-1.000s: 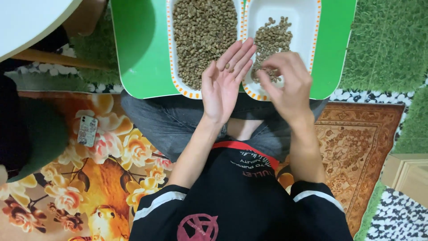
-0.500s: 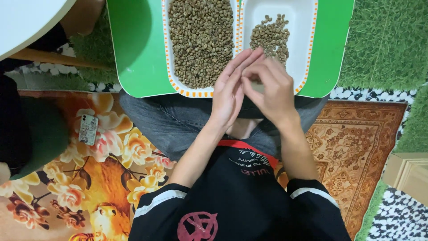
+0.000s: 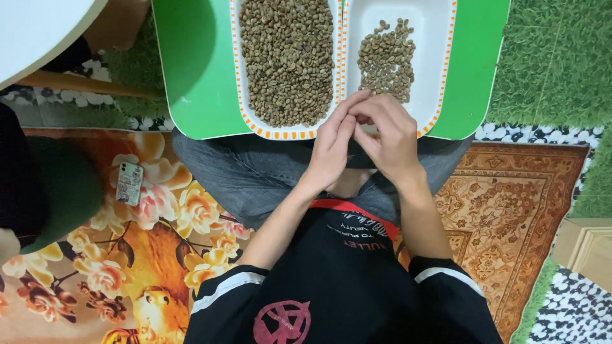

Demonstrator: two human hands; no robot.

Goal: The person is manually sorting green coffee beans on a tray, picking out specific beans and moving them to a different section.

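My left hand (image 3: 331, 150) is cupped on edge over the near rim of the right white tray (image 3: 433, 38), its palm turned toward my right hand (image 3: 390, 137). The right fingertips are pinched together inside that palm; what they hold is hidden. The right tray carries a small heap of pale green coffee beans (image 3: 386, 57). Beside it, the left white tray (image 3: 241, 95) is filled with the same beans (image 3: 287, 57). Both trays sit on a green tray (image 3: 191, 76) resting across my knees.
A phone in a patterned case (image 3: 129, 183) lies on the floral rug at left. A white round table (image 3: 38, 25) is at top left, with a dark green cushion (image 3: 64, 191) below it. Green turf (image 3: 548, 57) is at right, a wooden box (image 3: 583, 245) at the right edge.
My left hand, open and flat with a bean on its palm, has curled and drawn back toward me. My right hand left the right tray's beans and came to meet it.
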